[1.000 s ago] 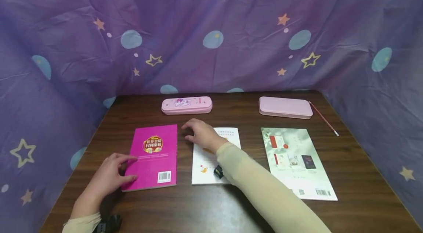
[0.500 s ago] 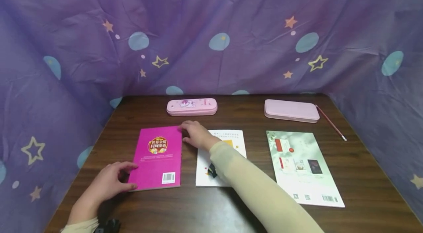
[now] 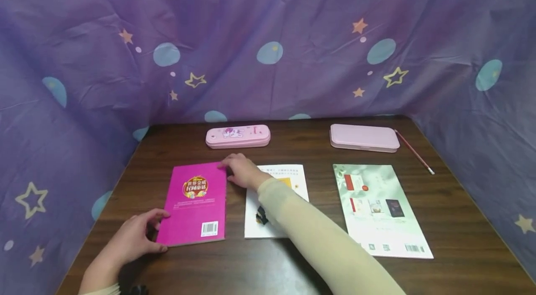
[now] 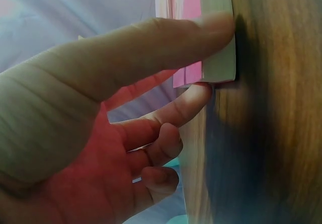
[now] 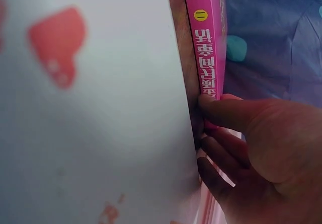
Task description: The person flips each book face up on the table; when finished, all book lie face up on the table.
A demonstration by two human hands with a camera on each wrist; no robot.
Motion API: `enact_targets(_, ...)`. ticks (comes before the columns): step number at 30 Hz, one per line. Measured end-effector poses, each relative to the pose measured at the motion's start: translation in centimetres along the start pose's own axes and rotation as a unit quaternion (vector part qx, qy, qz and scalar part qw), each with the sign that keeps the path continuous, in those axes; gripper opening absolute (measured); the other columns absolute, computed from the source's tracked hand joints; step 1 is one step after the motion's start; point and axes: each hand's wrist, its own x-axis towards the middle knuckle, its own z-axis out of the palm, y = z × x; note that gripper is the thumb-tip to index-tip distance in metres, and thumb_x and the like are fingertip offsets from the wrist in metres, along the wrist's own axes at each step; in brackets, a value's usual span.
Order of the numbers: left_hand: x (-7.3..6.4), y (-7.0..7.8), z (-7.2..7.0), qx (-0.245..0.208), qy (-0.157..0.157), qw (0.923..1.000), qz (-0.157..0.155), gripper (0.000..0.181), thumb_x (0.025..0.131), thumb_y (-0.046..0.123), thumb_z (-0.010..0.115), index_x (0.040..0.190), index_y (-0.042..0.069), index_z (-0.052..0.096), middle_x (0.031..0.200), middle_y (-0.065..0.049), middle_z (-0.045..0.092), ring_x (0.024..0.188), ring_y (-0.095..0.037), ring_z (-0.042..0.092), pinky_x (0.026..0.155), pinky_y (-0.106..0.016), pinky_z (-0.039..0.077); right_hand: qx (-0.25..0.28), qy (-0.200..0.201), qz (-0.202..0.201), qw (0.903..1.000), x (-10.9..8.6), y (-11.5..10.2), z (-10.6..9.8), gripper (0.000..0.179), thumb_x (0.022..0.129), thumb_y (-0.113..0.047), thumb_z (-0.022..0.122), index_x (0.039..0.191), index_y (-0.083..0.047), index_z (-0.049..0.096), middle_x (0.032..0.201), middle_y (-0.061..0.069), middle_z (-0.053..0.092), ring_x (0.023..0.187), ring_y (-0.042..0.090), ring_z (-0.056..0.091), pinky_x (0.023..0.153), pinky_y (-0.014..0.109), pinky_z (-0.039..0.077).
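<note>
The left hand (image 3: 133, 235) came in low from the near left, its thumb laid along the near page edge of the magenta fairy-tale book (image 3: 190, 216) and its index finger at the left edge, pinching that corner between them; the other fingers were loosely bent. The right hand (image 3: 243, 170) reached across from the right and pinched the far right corner, thumb against the spine, fingers bent round the far edge. The book lay flat, barcode up, on the left of the wooden table (image 3: 255, 264).

Three books were out: the magenta one, a white book (image 3: 252, 204) in the middle and a pale green book (image 3: 383, 230) on the right. Behind them sat two pink pencil cases, one rabbit-printed (image 3: 237, 137), one plain (image 3: 364, 137), and a single red pencil (image 3: 414, 152) beside the plain case.

The right sleeve (image 3: 320, 241) covered part of the white book. The left forearm was cut off at the bottom edge, the small cover print was unreadable, and the heart in the right wrist view was blurred.
</note>
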Motion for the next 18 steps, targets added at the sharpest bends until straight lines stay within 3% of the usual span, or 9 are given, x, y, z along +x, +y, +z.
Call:
enact_targets(11, -0.2, 0.2, -0.2, 0.006, 0.006, 0.9999, -0.007, 0.074, 0.056, 0.027, 0.101, 0.120, 0.008, 0.069, 0.085, 0.007, 0.072, 0.084, -0.017, 0.068, 0.078, -0.041, 0.051, 0.023, 0.028, 0.008, 0.9993, 0.5, -1.1, -0.5, 0.049, 0.083, -0.008, 0.084, 0.130, -0.016, 0.072, 0.130, 0.006, 0.067, 0.124, 0.027, 0.057, 0.110, 0.038, 0.045)
enact_targets(18, -0.2, 0.3, -0.2, -0.008, 0.004, 0.9998, -0.018, 0.076, 0.055, 0.023, 0.101, 0.122, 0.007, 0.069, 0.088, 0.004, 0.073, 0.085, -0.019, 0.068, 0.080, -0.044, 0.051, -0.010, 0.022, 0.041, 0.9989, 0.5, -0.5, -0.7, 0.045, 0.086, -0.022, 0.084, 0.129, -0.022, 0.071, 0.129, 0.001, 0.064, 0.126, 0.023, 0.057, 0.109, 0.036, 0.048)
